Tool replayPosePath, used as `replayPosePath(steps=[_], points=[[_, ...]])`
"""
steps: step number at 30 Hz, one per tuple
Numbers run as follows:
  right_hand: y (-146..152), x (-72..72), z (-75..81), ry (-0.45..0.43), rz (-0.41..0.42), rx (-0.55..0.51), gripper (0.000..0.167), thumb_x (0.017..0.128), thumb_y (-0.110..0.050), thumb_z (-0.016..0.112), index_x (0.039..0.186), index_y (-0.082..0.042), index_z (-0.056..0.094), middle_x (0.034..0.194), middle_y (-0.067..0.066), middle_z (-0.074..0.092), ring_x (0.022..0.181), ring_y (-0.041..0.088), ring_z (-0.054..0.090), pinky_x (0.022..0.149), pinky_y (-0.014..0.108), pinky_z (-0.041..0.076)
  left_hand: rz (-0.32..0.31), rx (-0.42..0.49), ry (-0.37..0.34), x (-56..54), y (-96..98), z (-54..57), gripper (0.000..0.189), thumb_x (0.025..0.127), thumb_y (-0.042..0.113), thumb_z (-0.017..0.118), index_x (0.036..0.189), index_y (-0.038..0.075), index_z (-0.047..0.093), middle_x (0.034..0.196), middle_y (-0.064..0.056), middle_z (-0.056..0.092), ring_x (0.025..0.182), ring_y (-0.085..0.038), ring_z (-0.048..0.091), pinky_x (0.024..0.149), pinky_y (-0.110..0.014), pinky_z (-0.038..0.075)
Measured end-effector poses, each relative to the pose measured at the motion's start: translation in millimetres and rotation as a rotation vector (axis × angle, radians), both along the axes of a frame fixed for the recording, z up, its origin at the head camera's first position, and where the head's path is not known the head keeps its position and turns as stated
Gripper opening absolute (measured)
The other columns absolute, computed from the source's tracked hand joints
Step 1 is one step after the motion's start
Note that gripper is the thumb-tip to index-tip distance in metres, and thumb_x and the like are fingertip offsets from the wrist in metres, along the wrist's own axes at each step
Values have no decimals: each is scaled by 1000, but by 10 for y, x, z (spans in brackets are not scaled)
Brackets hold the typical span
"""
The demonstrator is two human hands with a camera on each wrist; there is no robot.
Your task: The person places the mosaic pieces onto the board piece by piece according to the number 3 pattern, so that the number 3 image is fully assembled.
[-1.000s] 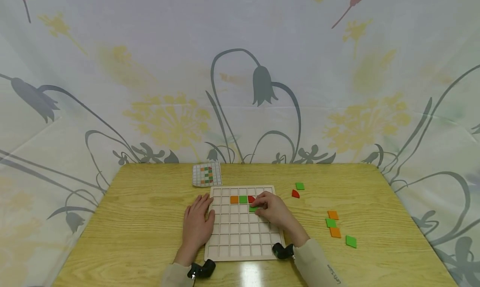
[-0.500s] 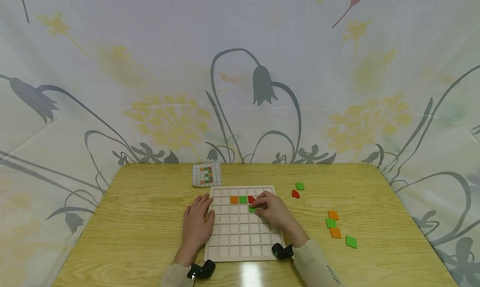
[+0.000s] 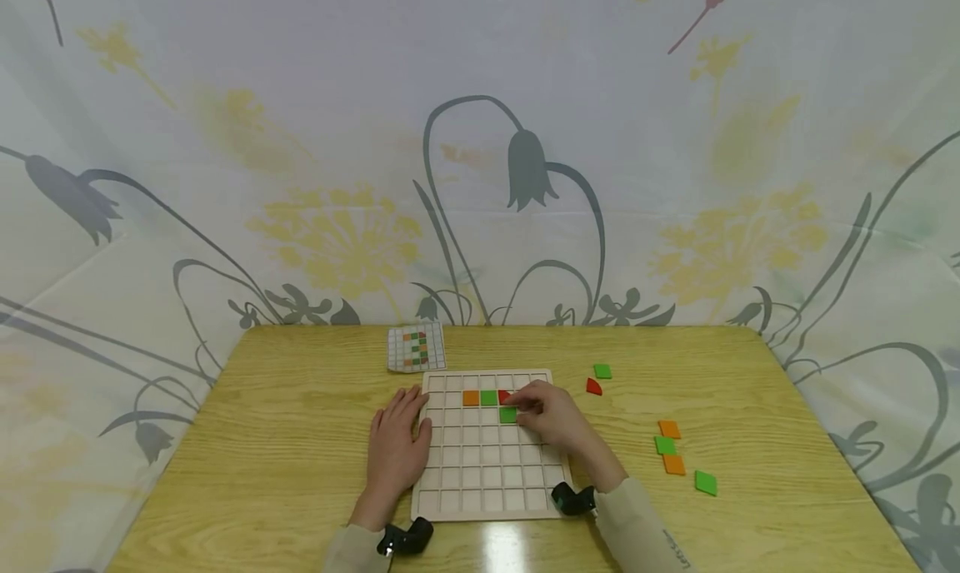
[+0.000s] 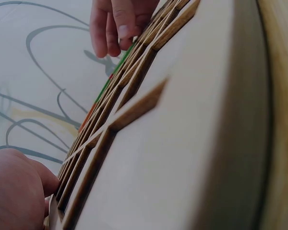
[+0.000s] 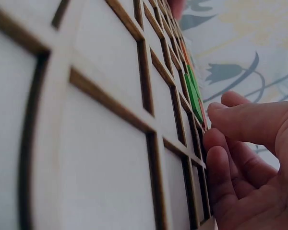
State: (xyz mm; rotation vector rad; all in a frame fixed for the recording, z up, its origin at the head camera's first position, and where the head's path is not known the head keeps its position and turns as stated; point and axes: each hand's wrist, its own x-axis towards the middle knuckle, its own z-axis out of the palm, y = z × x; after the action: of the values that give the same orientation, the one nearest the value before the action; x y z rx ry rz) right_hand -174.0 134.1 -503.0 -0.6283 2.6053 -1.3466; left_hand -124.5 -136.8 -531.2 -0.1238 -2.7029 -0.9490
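A wooden grid board (image 3: 480,479) lies in front of me in the head view. My left hand (image 3: 397,446) rests along its left edge, fingers extended and fingertips at the rim. My right hand (image 3: 557,416) is over the board's right side, its fingers loosely bent with nothing between them. Just left of its thumb, a green square tile (image 3: 508,415) sits in a cell. Above that, the row holds an orange tile (image 3: 471,398), another green tile (image 3: 489,398) and a red quarter-round tile (image 3: 504,397), which the right fingers partly cover. The right wrist view shows the thumb (image 5: 249,120) close to the green tile (image 5: 194,98).
A small pattern card (image 3: 416,347) lies behind the board at left. On the table's right side are a loose green tile (image 3: 602,371), a red quarter-round (image 3: 594,386), and several orange and green tiles (image 3: 674,465). A patterned cloth hangs behind the table.
My right fingers have come off the green tile and shifted slightly right, so more of the tile shows in its cell. The left hand has stayed at the board's edge.
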Motion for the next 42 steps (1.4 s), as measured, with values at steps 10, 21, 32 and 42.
replayPosePath(steps=[10, 21, 32, 42], points=[[161, -12, 27, -44, -45, -24, 23, 92, -1, 68, 113, -9, 73, 107, 0, 68, 97, 21, 64, 86, 40, 53, 2, 9, -6, -8, 21, -6, 38, 98, 15, 59, 134, 5, 62, 147, -11, 52, 141, -33, 38, 111, -62, 22], [589, -4, 106, 67, -74, -8, 21, 93, 1, 66, 112, -1, 72, 108, 10, 69, 96, 25, 66, 82, 35, 56, 3, 4, 15, -16, 20, -15, 37, 97, 14, 59, 133, 4, 63, 146, -12, 52, 140, -34, 39, 110, -64, 23], [1109, 83, 194, 120, -179, 71, 22, 92, 4, 66, 113, 0, 72, 112, 14, 69, 99, 31, 66, 80, 36, 57, 11, 6, 28, 5, 12, -2, 36, 96, 12, 60, 131, 3, 64, 144, -13, 54, 138, -36, 41, 109, -65, 24], [1666, 196, 239, 38, -235, 134, 26, 95, 1, 64, 120, 1, 69, 116, 18, 68, 101, 35, 65, 76, 27, 55, 14, 6, 15, 2, 15, 20, 37, 97, 14, 60, 133, 5, 63, 145, -11, 53, 140, -34, 40, 111, -63, 23]])
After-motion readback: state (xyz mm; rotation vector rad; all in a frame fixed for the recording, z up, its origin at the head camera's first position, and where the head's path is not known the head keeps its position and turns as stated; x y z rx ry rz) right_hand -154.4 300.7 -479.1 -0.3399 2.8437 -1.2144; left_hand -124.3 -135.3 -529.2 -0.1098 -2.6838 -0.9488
